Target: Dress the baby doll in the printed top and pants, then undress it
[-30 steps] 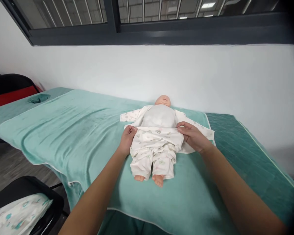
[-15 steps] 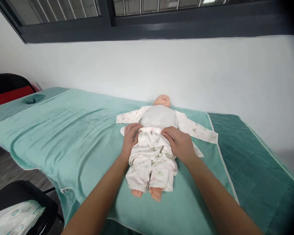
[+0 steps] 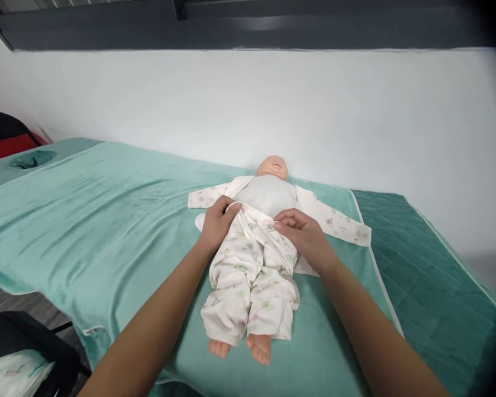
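A baby doll (image 3: pixel 268 190) lies on its back, its head toward the wall and its bare feet toward me. White patterned baby pants (image 3: pixel 235 270) cover its legs up to the waist. My left hand (image 3: pixel 220 223) pinches the waistband at the doll's hip on the left. On the other side my right hand (image 3: pixel 300 231) grips the waistband edge between thumb and fingers. A white patterned baby shirt (image 3: pixel 339 223) lies spread open under the doll, sleeves out to both sides. The doll's grey-white torso shows above the pants.
A light green sheet (image 3: pixel 119 220) covers the bed under the doll, with a darker green quilted cover (image 3: pixel 421 275) at the right. A black chair (image 3: pixel 28 336) holding a patterned white package (image 3: pixel 14 375) stands at lower left. The white wall (image 3: pixel 231 105) rises behind.
My left hand has raised its side of the waistband toward the doll's torso, so the waistband now slants. The pants' legs look straighter, and the view has tilted down slightly.
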Action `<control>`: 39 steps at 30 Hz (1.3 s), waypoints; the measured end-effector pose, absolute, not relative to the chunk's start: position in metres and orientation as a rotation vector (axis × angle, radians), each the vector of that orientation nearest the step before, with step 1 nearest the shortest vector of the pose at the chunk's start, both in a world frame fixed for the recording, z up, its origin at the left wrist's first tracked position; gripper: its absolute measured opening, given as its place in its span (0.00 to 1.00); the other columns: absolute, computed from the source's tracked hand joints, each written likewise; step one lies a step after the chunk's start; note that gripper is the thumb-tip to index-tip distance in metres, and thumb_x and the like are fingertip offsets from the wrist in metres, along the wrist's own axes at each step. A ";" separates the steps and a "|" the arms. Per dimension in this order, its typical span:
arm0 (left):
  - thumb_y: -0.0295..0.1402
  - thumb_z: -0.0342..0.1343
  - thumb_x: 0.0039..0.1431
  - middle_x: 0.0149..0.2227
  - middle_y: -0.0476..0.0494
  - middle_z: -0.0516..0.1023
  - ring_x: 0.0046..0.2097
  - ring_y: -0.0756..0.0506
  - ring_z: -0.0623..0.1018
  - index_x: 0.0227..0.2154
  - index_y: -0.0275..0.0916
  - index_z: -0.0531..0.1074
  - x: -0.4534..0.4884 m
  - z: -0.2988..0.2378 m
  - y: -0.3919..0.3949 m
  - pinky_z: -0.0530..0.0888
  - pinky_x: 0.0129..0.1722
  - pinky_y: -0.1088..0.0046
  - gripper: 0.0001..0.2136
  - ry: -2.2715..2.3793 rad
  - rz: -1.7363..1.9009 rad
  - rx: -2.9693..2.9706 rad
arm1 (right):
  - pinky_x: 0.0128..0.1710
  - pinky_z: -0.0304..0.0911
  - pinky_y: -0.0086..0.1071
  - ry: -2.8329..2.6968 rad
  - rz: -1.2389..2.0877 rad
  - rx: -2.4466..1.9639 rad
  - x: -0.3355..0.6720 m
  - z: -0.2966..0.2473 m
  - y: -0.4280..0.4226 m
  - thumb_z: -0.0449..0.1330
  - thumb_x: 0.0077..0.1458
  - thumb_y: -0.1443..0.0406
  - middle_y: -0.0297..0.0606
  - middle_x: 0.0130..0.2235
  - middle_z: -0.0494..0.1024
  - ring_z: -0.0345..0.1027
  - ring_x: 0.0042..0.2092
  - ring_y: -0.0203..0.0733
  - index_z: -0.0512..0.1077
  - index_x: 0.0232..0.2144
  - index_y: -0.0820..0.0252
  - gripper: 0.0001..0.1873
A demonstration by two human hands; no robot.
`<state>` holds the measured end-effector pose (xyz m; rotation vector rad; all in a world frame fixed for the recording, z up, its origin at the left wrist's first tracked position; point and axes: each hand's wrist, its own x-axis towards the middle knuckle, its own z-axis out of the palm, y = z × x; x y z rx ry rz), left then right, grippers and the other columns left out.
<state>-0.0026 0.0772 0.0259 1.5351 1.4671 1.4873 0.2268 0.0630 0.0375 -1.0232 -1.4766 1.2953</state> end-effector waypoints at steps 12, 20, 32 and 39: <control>0.47 0.61 0.54 0.26 0.54 0.67 0.29 0.51 0.65 0.28 0.40 0.67 -0.013 0.014 0.096 0.62 0.30 0.75 0.16 1.269 1.434 1.170 | 0.25 0.56 0.28 -0.823 1.474 -0.980 0.248 0.018 0.072 0.72 0.42 0.60 0.28 0.25 0.68 0.59 0.26 0.33 0.72 0.30 0.56 0.15; 0.42 0.60 0.55 0.33 0.51 0.74 0.35 0.49 0.71 0.36 0.39 0.72 -0.022 0.012 0.088 0.66 0.37 0.74 0.12 1.158 1.223 1.318 | 0.36 0.61 0.30 -1.300 1.450 -0.986 0.267 0.010 0.070 0.70 0.46 0.61 0.32 0.33 0.74 0.66 0.34 0.36 0.73 0.39 0.55 0.17; 0.34 0.52 0.56 0.43 0.45 0.80 0.47 0.43 0.76 0.40 0.40 0.76 -0.018 0.005 0.094 0.67 0.51 0.66 0.11 1.485 1.258 1.498 | 0.35 0.62 0.34 -1.420 0.617 -1.589 0.256 0.006 0.073 0.57 0.48 0.61 0.36 0.36 0.78 0.71 0.33 0.42 0.71 0.36 0.55 0.11; 0.39 0.57 0.54 0.42 0.42 0.83 0.48 0.40 0.78 0.42 0.39 0.79 -0.016 0.012 0.089 0.72 0.49 0.67 0.15 1.234 1.138 1.258 | 0.33 0.63 0.34 -1.402 1.025 -1.567 0.254 -0.005 0.080 0.59 0.45 0.63 0.35 0.35 0.81 0.72 0.33 0.44 0.69 0.42 0.54 0.18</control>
